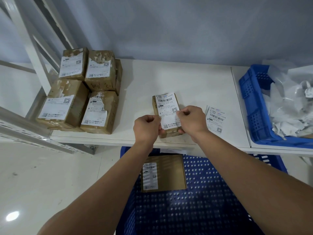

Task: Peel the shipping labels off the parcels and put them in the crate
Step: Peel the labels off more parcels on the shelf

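Now both hands work one parcel at the table's near edge.
Beyond the blue floor crate [203,192], the left hand [147,127] grips the parcel [170,133] at its near left corner. The right hand [191,119], fingers curled, pinches the right edge of the label [166,109]. The label lies between them, long axis running away, barcode end far. The scrap-filled crate [254,106] sits well to the right.

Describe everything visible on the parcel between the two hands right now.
The parcel is a small brown taped cardboard box lying flat on the white table near its front edge. A white shipping label with barcode and QR codes covers most of its top, reaching past the far edge. The left hand pinches the label's left edge, the right hand its right edge. How far it is peeled cannot be told.
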